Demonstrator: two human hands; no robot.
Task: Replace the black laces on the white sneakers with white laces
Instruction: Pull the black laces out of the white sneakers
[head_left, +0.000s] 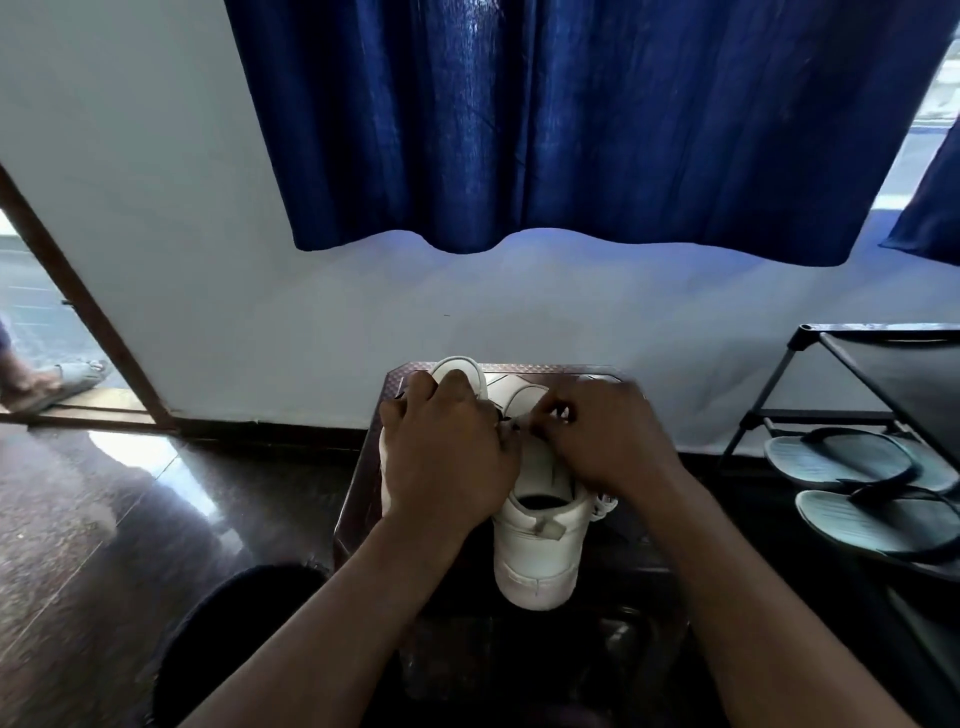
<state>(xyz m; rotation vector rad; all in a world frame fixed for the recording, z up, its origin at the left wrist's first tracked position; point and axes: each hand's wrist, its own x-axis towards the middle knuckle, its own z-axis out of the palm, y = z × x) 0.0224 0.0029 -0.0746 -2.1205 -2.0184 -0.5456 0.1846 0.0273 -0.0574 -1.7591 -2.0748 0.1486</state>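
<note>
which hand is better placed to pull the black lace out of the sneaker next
Right, probably. The right hand has its fingertips curled at the lace row of the right sneaker, seemingly pinching the black lace. The left hand grips the left sneaker, steadying it.

A deep blue pleated cloth curtain hangs on the plain white wall, daylight at its right edge. The dark polished stone floor mirrors light from a brown-framed doorway, left. A black metal shoe rack, right, holds grey flip-flops.
</note>
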